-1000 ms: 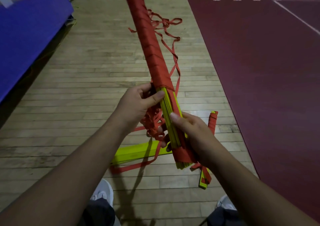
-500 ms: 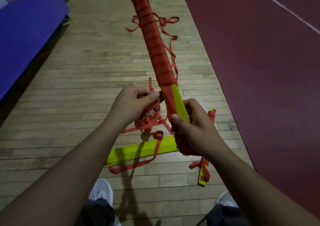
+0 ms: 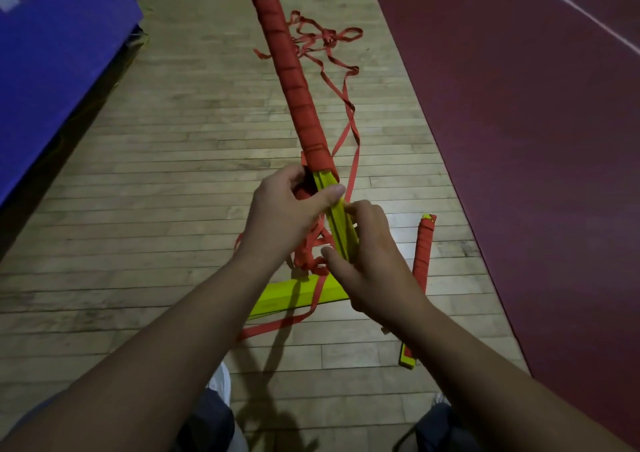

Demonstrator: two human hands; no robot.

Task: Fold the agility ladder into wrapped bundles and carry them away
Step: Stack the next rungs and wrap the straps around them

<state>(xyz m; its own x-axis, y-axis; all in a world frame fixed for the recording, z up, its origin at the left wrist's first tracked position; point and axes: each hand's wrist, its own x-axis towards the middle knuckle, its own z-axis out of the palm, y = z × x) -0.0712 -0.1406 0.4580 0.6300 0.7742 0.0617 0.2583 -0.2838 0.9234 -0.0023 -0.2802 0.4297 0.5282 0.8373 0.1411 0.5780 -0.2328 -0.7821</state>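
Two bare forearms reach in from the lower corners and meet near the middle of the view. The left hand [image 3: 287, 209] curls its fingers around the ladder bundle [image 3: 301, 105] from the left, with its thumb stretched flat across the top, pointing right. The right hand [image 3: 375, 261] sits just below and to the right. Its fingers wrap the same bundle from the right, and its thumb presses the near side. The right fingertips lie just beside the left thumb.
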